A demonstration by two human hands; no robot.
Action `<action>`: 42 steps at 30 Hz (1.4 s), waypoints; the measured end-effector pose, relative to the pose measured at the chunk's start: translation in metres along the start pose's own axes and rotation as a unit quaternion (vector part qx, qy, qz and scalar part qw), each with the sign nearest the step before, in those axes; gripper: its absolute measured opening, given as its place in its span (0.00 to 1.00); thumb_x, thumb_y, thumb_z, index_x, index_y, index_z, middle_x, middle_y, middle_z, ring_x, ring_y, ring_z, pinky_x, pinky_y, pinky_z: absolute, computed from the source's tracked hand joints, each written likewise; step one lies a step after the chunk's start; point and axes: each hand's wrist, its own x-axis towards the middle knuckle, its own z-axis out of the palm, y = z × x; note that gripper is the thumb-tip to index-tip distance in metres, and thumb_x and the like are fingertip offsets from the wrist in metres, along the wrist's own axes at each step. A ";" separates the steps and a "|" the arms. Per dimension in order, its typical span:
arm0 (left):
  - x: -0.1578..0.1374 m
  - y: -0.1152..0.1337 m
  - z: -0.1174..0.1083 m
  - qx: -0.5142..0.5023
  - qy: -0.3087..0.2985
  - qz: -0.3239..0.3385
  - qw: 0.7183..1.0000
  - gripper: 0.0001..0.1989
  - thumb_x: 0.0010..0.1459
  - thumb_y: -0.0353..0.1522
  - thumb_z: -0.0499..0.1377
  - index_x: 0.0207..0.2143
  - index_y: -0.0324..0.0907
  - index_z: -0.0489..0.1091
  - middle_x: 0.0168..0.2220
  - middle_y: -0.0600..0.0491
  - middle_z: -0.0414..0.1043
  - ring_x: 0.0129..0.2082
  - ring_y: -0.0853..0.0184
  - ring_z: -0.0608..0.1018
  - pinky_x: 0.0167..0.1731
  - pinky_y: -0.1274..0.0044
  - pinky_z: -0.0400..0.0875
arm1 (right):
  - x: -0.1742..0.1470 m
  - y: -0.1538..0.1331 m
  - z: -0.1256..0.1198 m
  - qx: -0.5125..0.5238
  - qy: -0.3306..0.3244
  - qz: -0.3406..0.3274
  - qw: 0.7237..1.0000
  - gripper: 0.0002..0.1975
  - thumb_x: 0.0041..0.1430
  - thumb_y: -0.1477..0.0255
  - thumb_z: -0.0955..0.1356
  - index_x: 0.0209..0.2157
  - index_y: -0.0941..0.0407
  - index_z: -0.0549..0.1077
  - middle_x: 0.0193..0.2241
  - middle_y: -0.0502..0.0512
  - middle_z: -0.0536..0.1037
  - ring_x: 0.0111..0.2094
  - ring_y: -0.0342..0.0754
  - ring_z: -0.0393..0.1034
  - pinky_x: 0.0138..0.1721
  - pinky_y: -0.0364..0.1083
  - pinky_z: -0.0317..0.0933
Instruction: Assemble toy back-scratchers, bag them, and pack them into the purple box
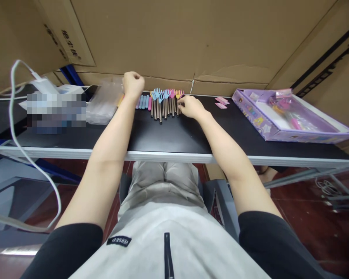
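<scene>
Several small back scratchers [164,102] with blue, pink and yellow hand-shaped heads and metal handles lie side by side on the black table. My right hand [191,107] is at the right end of this row, its fingertips pinched at the handle of a yellow-headed back scratcher [178,94]. My left hand [133,86] is curled closed, raised near the cardboard wall; whatever its fingers hold is hidden. Beside the left wrist lie several short coloured grips [144,102] in purple, blue and pink. Clear plastic bags [103,102] are stacked left of the forearm.
A purple open box [264,131] with bagged items inside stands on the right. Small pink cards [221,102] lie left of it. At the far left are a white cable [13,100] and a white plug-like device [45,86]. A cardboard wall [168,38] closes off the back.
</scene>
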 end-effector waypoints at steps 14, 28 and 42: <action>-0.036 -0.015 0.016 0.231 -0.165 0.106 0.953 0.18 0.60 0.33 0.54 0.47 0.38 0.79 0.61 0.34 0.69 0.67 0.39 0.62 0.66 0.48 0.56 | 0.005 0.015 -0.003 0.033 0.068 0.084 0.994 0.21 0.69 0.78 0.61 0.56 0.60 0.80 0.56 0.68 0.79 0.58 0.62 0.73 0.61 0.59 0.64; -0.042 -0.019 0.023 0.295 -0.170 0.109 0.934 0.29 0.64 0.38 0.48 0.58 0.29 0.74 0.64 0.29 0.64 0.69 0.38 0.60 0.67 0.47 0.53 | 0.013 0.016 0.017 0.076 0.069 0.077 0.992 0.17 0.66 0.76 0.63 0.48 0.59 0.83 0.49 0.66 0.82 0.54 0.62 0.76 0.57 0.57 0.68; -0.045 -0.013 0.022 0.243 -0.180 0.048 0.952 0.27 0.60 0.36 0.54 0.56 0.30 0.75 0.66 0.26 0.64 0.70 0.35 0.60 0.68 0.46 0.51 | 0.014 -0.018 0.030 0.063 0.017 0.088 0.994 0.15 0.68 0.67 0.67 0.48 0.61 0.79 0.50 0.69 0.81 0.54 0.60 0.76 0.56 0.55 0.69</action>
